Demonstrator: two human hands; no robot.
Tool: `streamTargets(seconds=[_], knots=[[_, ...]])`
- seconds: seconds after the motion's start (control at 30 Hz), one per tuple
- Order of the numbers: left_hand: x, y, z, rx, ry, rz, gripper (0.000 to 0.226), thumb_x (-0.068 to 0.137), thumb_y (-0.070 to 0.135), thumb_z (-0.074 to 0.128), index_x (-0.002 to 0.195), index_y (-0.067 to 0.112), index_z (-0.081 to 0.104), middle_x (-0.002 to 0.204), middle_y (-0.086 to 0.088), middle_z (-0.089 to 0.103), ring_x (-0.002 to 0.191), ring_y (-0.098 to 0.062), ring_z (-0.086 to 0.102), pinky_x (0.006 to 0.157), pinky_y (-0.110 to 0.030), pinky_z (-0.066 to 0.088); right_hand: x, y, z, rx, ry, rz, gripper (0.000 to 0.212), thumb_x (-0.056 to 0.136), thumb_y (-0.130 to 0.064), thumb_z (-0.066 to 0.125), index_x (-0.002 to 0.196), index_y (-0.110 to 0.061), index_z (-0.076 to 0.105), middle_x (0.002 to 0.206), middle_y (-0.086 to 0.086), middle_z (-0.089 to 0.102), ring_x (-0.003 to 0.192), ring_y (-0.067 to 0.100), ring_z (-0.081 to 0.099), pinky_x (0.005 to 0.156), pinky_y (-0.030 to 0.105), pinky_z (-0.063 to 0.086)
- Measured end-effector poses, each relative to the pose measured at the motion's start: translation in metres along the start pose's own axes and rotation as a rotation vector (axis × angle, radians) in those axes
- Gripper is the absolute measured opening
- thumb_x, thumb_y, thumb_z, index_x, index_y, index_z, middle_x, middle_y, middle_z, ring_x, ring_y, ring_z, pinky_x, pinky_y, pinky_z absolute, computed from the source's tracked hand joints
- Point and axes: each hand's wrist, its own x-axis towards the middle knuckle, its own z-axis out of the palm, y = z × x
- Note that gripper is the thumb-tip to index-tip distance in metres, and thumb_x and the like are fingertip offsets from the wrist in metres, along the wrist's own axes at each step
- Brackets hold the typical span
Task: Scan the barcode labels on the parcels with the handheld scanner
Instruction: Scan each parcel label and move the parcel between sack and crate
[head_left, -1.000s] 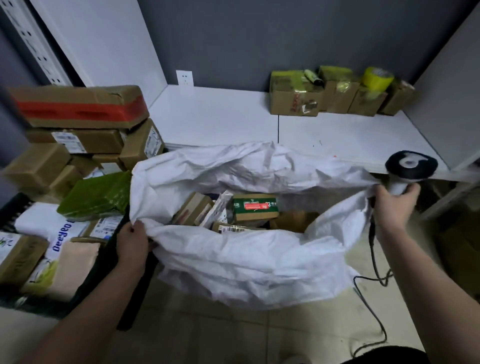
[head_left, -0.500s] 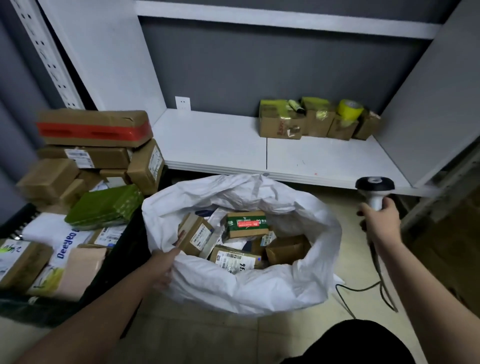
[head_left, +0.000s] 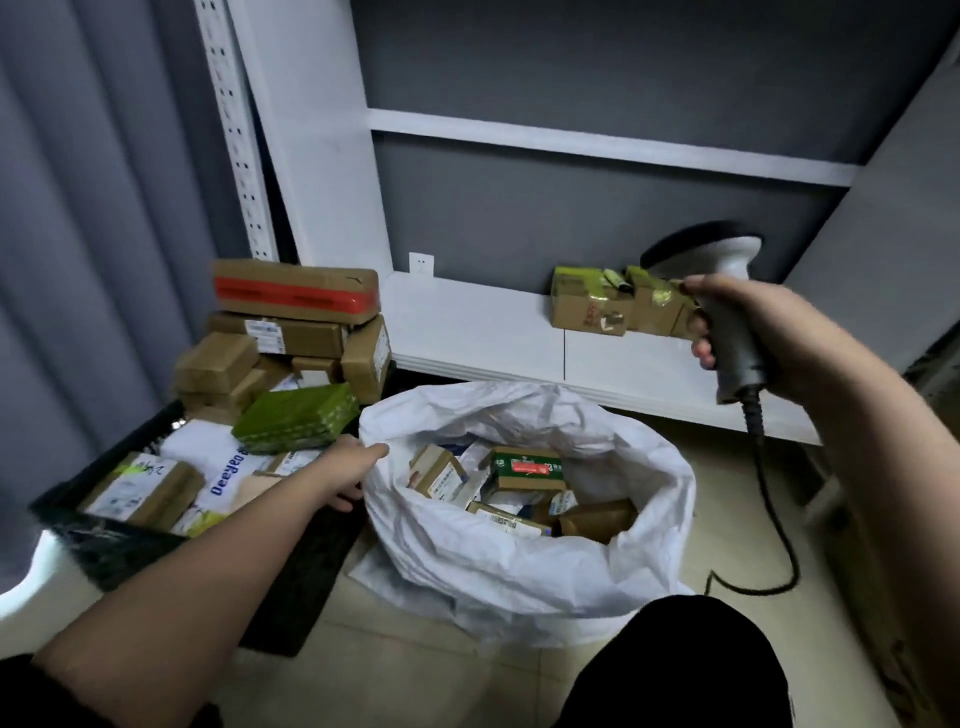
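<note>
A white sack (head_left: 519, 561) stands open on the floor, holding several parcels, among them a green-labelled box (head_left: 527, 467) and a brown box with a white label (head_left: 436, 473). My left hand (head_left: 348, 470) is at the sack's left rim, thumb over the edge and fingers curled beneath it. Up at the right, my right hand (head_left: 769, 338) grips the grey handle of the handheld scanner (head_left: 727, 260), well above the sack. The scanner's head points away from me toward the shelf, and its black cable (head_left: 779, 519) hangs to the floor.
A black crate (head_left: 104, 545) on the left holds several more parcels, with brown boxes and a red-taped box (head_left: 296, 293) stacked behind. A low white shelf (head_left: 467, 322) carries a few small cartons (head_left: 592, 306). My dark-clothed knee (head_left: 675, 670) is at the bottom.
My right hand has raised the scanner up and inward. My left hand has shifted from the crate side onto the sack's left rim. The view has tilted upward.
</note>
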Motion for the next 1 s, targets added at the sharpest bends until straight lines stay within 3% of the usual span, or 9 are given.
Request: streamTargets(seconds=[0.17,0.33,0.37,0.43,0.47,0.6,0.8,1.0], knots=[[-0.02,-0.038,-0.054,-0.036,0.091,0.018,0.028,0.098,0.036,0.048,0.111,0.012,0.047,0.09,-0.006,0.051,0.074,-0.021,0.053,0.061,-0.025,0.042,-0.019,0.009,0.098,0.243,-0.279,-0.033,0.009,0.097,-0.02,0.051,0.089,-0.017,0.048,0.061,-0.001,0.045,0.043,0.01,0.041,0.041,0.018,0.036],[-0.026,-0.102,-0.109,-0.018,0.248,-0.021,0.016,0.096,0.028,0.053,0.091,0.013,0.051,0.103,-0.013,0.053,0.08,-0.026,0.054,0.064,-0.028,0.042,-0.028,0.063,0.208,0.318,-0.477,0.009,0.007,0.095,-0.011,0.048,0.101,-0.016,0.048,0.058,-0.002,0.045,0.041,0.008,0.037,0.04,0.019,0.032],[-0.025,-0.115,-0.118,0.036,0.281,-0.012,0.013,0.095,0.025,0.055,0.1,0.013,0.056,0.111,-0.013,0.056,0.092,-0.027,0.057,0.073,-0.029,0.044,-0.03,0.075,0.228,0.299,-0.486,-0.008,0.006,0.095,-0.01,0.049,0.098,-0.015,0.047,0.058,-0.002,0.045,0.041,0.009,0.037,0.04,0.02,0.033],[-0.024,-0.139,-0.13,0.162,0.323,-0.012,0.045,0.092,0.026,0.06,0.133,0.01,0.051,0.136,-0.012,0.052,0.12,-0.028,0.052,0.092,-0.028,0.041,-0.03,0.103,0.264,0.262,-0.481,-0.033,0.012,0.095,-0.006,0.052,0.089,-0.012,0.044,0.06,0.001,0.045,0.041,0.011,0.037,0.041,0.022,0.033],[-0.024,-0.147,-0.132,0.207,0.336,-0.014,0.056,0.09,0.028,0.063,0.14,0.011,0.044,0.141,-0.011,0.049,0.125,-0.028,0.05,0.095,-0.027,0.04,-0.029,0.117,0.277,0.242,-0.467,-0.045,0.015,0.094,-0.005,0.055,0.088,-0.012,0.043,0.06,0.002,0.045,0.041,0.012,0.036,0.041,0.023,0.032],[0.005,-0.177,-0.131,0.416,0.333,-0.079,0.076,0.085,0.043,0.065,0.146,0.015,0.031,0.143,-0.017,0.037,0.128,-0.034,0.043,0.1,-0.036,0.041,-0.016,0.169,0.319,0.2,-0.402,-0.05,0.016,0.088,-0.008,0.061,0.087,-0.013,0.046,0.057,0.004,0.044,0.043,0.014,0.036,0.044,0.023,0.032],[0.073,-0.176,-0.11,0.62,0.348,0.095,0.078,0.085,0.046,0.062,0.147,0.013,0.027,0.151,-0.013,0.03,0.136,-0.03,0.034,0.104,-0.037,0.035,0.016,0.222,0.342,0.22,-0.321,0.039,0.018,0.093,0.002,0.056,0.085,-0.011,0.046,0.056,0.005,0.041,0.042,0.014,0.035,0.044,0.026,0.03],[0.136,-0.167,-0.088,0.534,0.062,-0.043,0.097,0.081,0.057,0.063,0.153,0.03,0.004,0.153,-0.013,0.022,0.137,-0.034,0.033,0.105,-0.04,0.034,0.034,0.249,0.344,0.171,-0.258,0.114,0.018,0.093,-0.004,0.059,0.084,-0.009,0.043,0.055,0.006,0.042,0.041,0.015,0.035,0.045,0.029,0.029]])
